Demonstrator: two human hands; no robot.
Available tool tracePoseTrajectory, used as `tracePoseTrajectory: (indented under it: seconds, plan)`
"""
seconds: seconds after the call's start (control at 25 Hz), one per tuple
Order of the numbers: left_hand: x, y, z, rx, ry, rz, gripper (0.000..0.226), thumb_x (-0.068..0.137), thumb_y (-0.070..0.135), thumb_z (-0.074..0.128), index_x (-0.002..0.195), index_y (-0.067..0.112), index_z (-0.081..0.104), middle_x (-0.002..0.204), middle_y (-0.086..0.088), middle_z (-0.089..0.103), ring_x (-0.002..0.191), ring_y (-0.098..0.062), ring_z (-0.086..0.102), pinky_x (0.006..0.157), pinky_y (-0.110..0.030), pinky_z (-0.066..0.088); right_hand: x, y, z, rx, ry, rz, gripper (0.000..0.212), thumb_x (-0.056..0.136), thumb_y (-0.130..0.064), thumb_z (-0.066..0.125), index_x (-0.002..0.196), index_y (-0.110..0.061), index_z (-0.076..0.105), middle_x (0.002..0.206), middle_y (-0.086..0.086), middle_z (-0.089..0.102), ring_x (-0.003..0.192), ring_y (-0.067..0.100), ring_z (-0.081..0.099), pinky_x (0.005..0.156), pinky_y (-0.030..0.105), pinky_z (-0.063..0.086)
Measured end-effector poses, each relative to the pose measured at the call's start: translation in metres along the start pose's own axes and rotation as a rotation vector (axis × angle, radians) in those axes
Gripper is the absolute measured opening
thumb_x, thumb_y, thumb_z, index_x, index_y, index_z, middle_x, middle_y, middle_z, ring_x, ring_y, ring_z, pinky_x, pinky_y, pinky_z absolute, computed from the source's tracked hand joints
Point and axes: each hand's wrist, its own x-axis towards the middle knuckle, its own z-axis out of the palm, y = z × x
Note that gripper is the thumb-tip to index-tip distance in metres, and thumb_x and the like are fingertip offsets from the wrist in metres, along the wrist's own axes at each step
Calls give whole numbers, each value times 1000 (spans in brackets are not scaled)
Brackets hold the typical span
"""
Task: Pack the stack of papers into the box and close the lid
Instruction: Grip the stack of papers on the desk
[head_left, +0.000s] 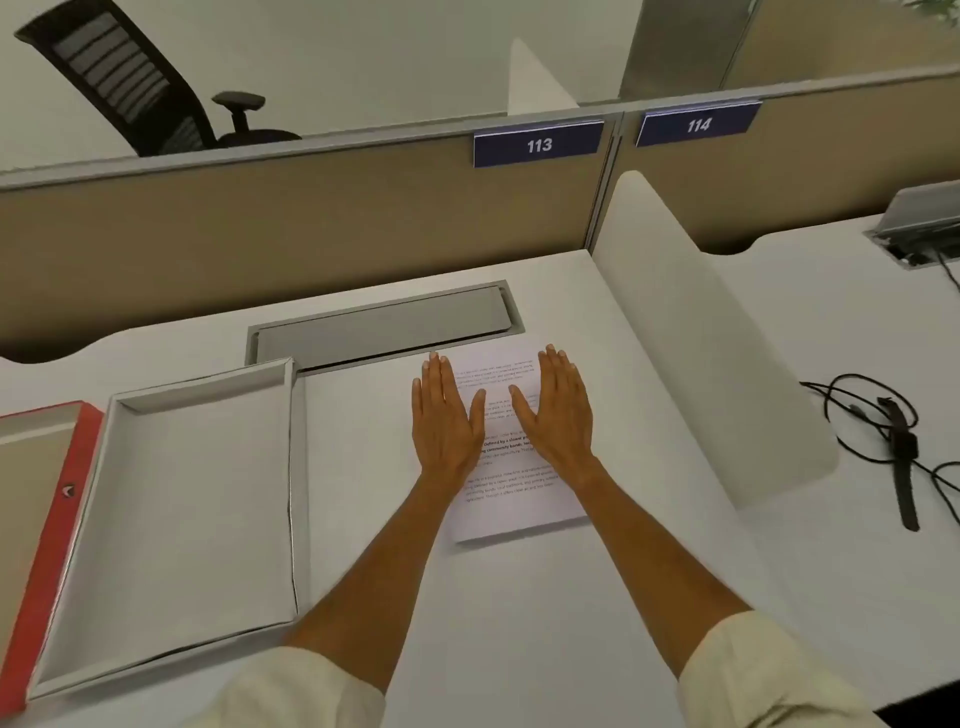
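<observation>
A stack of printed white papers (511, 506) lies flat on the white desk, right of centre. My left hand (444, 421) rests palm down on its left part, fingers straight and together. My right hand (556, 415) lies palm down on its right part in the same way. Neither hand grips anything. To the left stands a shallow white box (182, 519), open and with nothing inside. Its red lid (47, 545) lies folded out flat at the far left edge, partly cut off by the frame.
A grey cable-tray flap (382, 327) is set into the desk behind the papers. A white divider panel (711, 353) rises to the right. Beyond it lie a black cable (852, 410) and a wristwatch (901, 462). Beige partitions labelled 113 and 114 close the back.
</observation>
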Motion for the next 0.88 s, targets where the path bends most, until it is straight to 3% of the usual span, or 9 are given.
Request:
tracePoseTrajectory:
  seconds: [0.28,0.56,0.76,0.88]
  plan:
    - [-6,-15,16,88,-102,-99,78,97,53,35,156,11,7,165,-6,6,152,-21,9,125,-38,5,-6,10,17,100,-142,182,85,91,-56,49,153,-11,13,161,8,19,149,24,19,121,37,16]
    - [-13,-22,26,25,-111,-214,87,94,59,37,155,8,3,164,-10,6,152,-24,9,125,-39,7,-5,12,22,288,-146,335,98,83,-50,66,153,-9,11,160,10,19,148,26,21,120,38,20]
    - [-14,-21,25,35,-83,-240,91,92,64,37,154,5,8,163,-14,13,151,-27,14,125,-40,7,0,9,18,251,-82,448,98,71,-50,78,143,-4,29,145,14,40,134,30,38,111,42,33]
    - [-12,-18,21,106,-56,-279,88,88,65,45,147,2,28,153,-17,31,142,-31,30,122,-42,15,6,7,12,120,-124,547,98,64,-54,81,134,-2,37,137,17,43,128,32,41,101,47,40]
